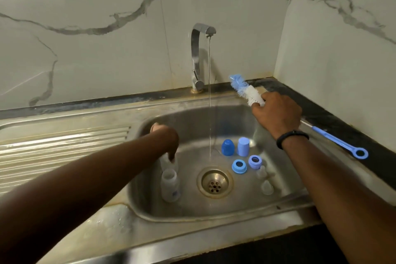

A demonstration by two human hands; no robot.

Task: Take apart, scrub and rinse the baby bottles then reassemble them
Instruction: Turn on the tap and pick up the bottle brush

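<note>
Two clear bottle bodies stand open at the sink's left; my left hand (166, 138) reaches down and its fingers grip the top of the rear bottle (168, 162), just behind the front bottle (170, 185). My right hand (276, 114) grips a blue-and-white bottle brush (246, 90) near its bristles, over the sink's right rim, the blue handle (340, 141) trailing over the counter. On the sink floor at the right stand a dark blue cap (227, 147), a light blue cap (243, 146), two blue collar rings (239, 166) (255, 161) and two clear nipples (262, 174) (267, 187).
A thin stream of water runs from the chrome tap (198, 58) to the sink floor just behind the drain (215, 182). The steel sink (192, 214) has a ribbed drainboard (60, 146) at the left. A dark counter (321, 111) and marble walls bound the right and back.
</note>
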